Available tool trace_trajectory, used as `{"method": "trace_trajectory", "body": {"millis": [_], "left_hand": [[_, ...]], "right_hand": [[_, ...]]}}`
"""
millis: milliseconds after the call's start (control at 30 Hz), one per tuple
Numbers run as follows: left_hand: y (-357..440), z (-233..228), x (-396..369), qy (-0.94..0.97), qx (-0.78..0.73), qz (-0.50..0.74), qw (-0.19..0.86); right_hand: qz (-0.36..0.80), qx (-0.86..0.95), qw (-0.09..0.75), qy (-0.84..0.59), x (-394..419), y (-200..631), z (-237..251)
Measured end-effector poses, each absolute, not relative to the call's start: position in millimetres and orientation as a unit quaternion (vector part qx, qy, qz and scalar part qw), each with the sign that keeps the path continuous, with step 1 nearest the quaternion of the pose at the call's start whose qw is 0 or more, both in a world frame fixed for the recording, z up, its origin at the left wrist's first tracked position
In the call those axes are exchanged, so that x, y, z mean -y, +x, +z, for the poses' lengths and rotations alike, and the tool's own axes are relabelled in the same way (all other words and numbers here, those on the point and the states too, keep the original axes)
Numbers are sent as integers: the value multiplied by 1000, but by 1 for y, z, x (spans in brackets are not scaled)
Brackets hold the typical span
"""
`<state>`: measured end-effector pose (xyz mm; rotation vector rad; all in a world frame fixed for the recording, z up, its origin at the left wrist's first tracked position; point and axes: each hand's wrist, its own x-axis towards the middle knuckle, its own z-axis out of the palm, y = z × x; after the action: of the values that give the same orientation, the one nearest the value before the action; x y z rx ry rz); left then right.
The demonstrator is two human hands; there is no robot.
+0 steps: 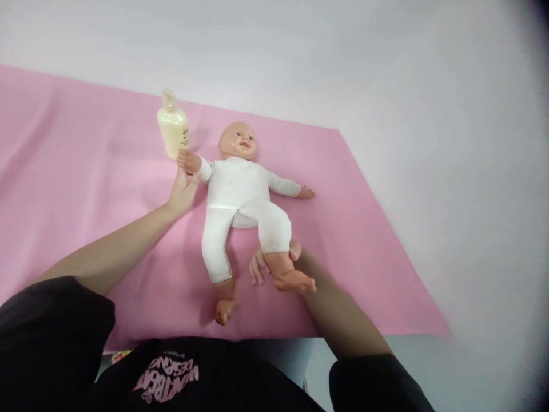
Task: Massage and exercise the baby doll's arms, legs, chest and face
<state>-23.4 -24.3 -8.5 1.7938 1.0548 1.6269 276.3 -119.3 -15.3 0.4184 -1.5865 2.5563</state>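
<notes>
A baby doll (238, 186) in a white cloth body suit lies on its back on the pink sheet (360, 257), its head away from me. My left hand (184, 194) is at the doll's hand on the left, holding it from below; the fingertips are partly hidden behind it. Under the doll's lower leg on the right, my right hand (259, 265) curls round the ankle, with the fingers showing on one side and the thumb on the other. That leg is bent and raised a little. The doll's other leg lies nearly straight.
A pump bottle (174, 131) of pale yellow liquid stands just beyond my left hand, close to the doll's hand. The sheet has soft folds at the left and covers a surface whose front edge meets my black shirt (231, 372). Pale grey-white surroundings lie beyond it.
</notes>
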Motion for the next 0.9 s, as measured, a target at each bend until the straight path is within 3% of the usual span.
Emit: {"method": "trace_trajectory", "body": {"millis": [100, 200, 300, 400, 600, 733, 900], "left_hand": [[-19, -2, 35, 766, -364, 506, 161], [-14, 5, 42, 845, -315, 416, 115], [-10, 8, 42, 875, -313, 354, 108], [-9, 6, 40, 878, -317, 341, 112], [-7, 4, 41, 791, -337, 454, 234], [-9, 1, 34, 641, -393, 570, 330], [-17, 4, 21, 414, -408, 675, 454]], "right_hand": [[865, 455, 190, 94, 124, 282, -15], [883, 372, 271, -93, 125, 285, -4], [880, 327, 280, -200, 123, 286, 4], [877, 322, 281, -219, 121, 285, 4], [877, 364, 283, -135, 123, 286, 1], [876, 425, 224, -43, 126, 288, -2], [846, 531, 33, -26, 126, 290, 3]]}}
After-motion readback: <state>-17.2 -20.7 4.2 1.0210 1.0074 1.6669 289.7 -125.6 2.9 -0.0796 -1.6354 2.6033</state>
